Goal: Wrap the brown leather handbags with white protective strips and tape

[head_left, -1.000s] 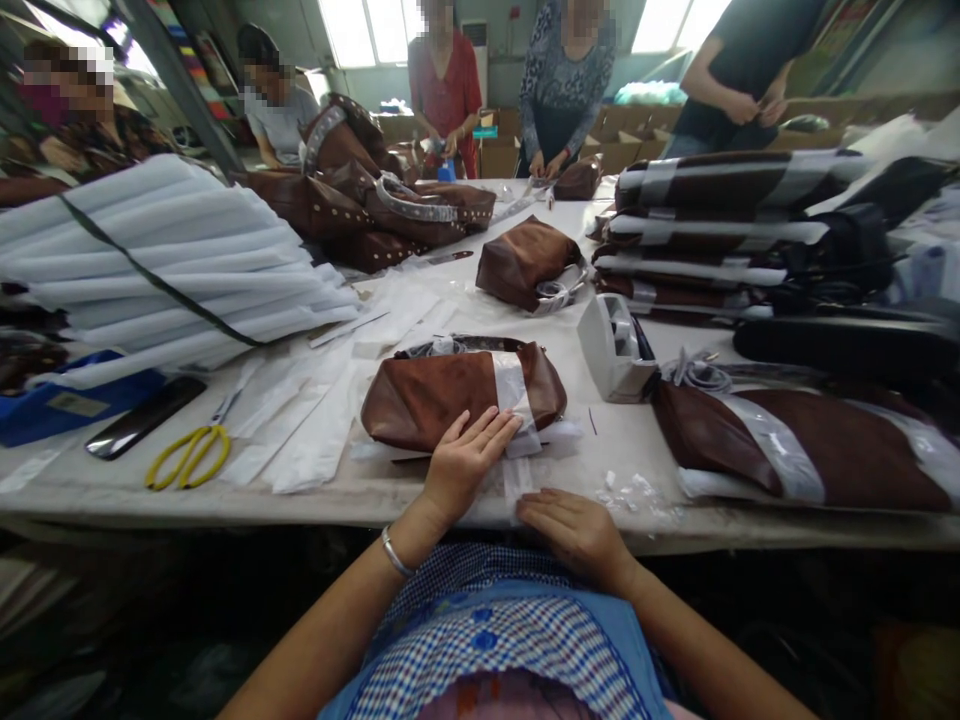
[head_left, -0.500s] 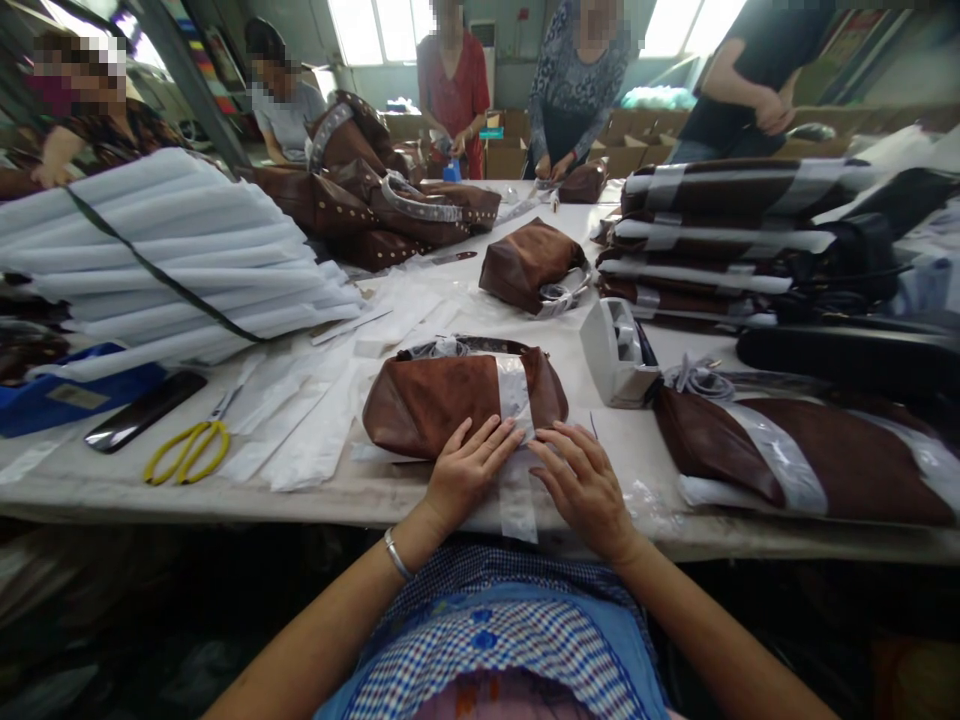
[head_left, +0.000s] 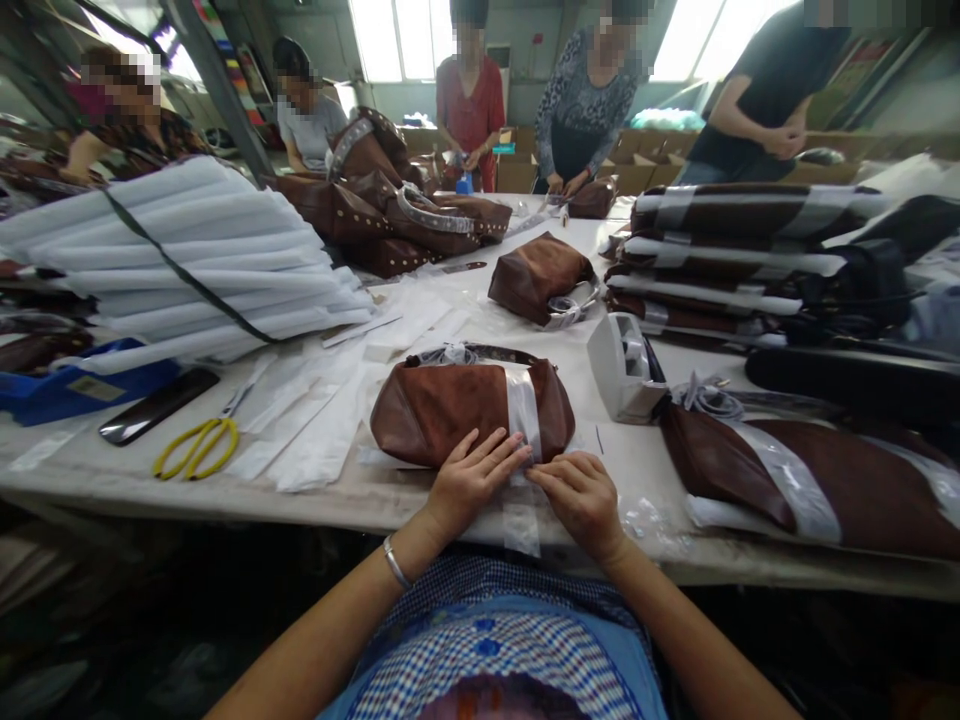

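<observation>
A brown handbag (head_left: 450,405) lies on the table in front of me, its studded handle at the back. Around its right part runs a clear plastic strip (head_left: 523,405), which continues below the bag toward the table edge. My left hand (head_left: 471,482) rests on the bag's lower front edge with fingers stretched out, the tips by the strip. Beside it, my right hand (head_left: 583,500) has its fingers pinched together at the strip, by the bag's lower edge. How much of the strip lies between those fingers is hidden.
Yellow-handled scissors (head_left: 196,448), a dark phone-like object (head_left: 159,407) and stacked white padding (head_left: 172,250) are on the left. A tape dispenser (head_left: 626,370), a wrapped bag (head_left: 817,470) and stacked bags (head_left: 712,250) stand right. Several people work across the table.
My right hand's fingers, loosely spread before, have come together in a pinch by the strip. My left hand stays flat on the bag. The whole view has shifted slightly.
</observation>
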`<control>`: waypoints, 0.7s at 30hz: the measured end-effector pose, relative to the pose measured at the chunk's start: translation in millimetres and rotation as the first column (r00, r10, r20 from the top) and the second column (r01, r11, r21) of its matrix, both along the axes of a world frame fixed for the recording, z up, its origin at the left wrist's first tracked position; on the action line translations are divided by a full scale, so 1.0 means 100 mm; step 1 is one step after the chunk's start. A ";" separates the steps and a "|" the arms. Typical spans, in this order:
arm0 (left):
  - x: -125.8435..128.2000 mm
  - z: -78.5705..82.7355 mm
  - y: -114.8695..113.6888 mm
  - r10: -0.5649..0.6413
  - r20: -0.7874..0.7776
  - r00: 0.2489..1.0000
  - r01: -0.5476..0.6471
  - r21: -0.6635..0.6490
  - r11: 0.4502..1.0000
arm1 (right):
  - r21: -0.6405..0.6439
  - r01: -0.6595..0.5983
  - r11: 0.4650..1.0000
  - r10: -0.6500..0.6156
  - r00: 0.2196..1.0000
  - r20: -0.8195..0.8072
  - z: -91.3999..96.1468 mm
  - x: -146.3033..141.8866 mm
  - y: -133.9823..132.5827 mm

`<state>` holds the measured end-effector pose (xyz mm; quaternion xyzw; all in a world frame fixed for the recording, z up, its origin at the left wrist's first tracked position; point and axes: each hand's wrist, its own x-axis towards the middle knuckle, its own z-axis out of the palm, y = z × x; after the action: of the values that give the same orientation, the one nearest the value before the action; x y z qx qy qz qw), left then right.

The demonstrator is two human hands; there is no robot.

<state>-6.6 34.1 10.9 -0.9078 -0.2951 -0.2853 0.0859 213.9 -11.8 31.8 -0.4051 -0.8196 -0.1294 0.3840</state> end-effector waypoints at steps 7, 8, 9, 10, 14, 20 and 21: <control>0.03 0.28 -0.07 -0.014 0.085 0.996 0.036 -0.263 0.964 | 0.007 -0.012 1.000 0.011 1.000 0.006 -0.04 0.01 0.02; 0.06 0.28 -0.07 0.025 0.123 0.992 0.009 -0.262 0.965 | 0.009 -0.009 1.000 0.009 1.000 0.004 -0.04 0.01 0.03; 0.09 0.26 -0.06 0.061 0.157 0.986 -0.021 -0.244 0.970 | 0.011 -0.006 1.000 0.006 1.000 0.004 -0.04 0.00 0.03; 0.12 0.23 -0.05 0.089 0.185 0.979 -0.049 -0.213 0.976 | 0.006 -0.003 1.000 0.003 1.000 0.008 -0.03 0.00 0.02; 0.18 0.09 -0.03 0.117 0.236 0.965 -0.099 -0.085 0.991 | -0.030 -0.024 0.999 0.025 0.999 0.043 0.03 0.01 -0.04; 0.13 0.04 -0.01 0.095 0.219 0.971 -0.090 -0.032 0.995 | 0.015 0.026 1.000 -0.027 0.998 0.049 0.08 0.04 -0.07; 0.13 0.03 -0.01 0.093 0.208 0.974 -0.089 -0.027 0.996 | 0.023 0.040 0.999 -0.041 0.998 0.048 0.06 0.05 -0.04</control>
<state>6.6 33.5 13.8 -0.8589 -0.3464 -0.3724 0.0593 219.0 -15.7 37.9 -0.4141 -0.8189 -0.1557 0.3657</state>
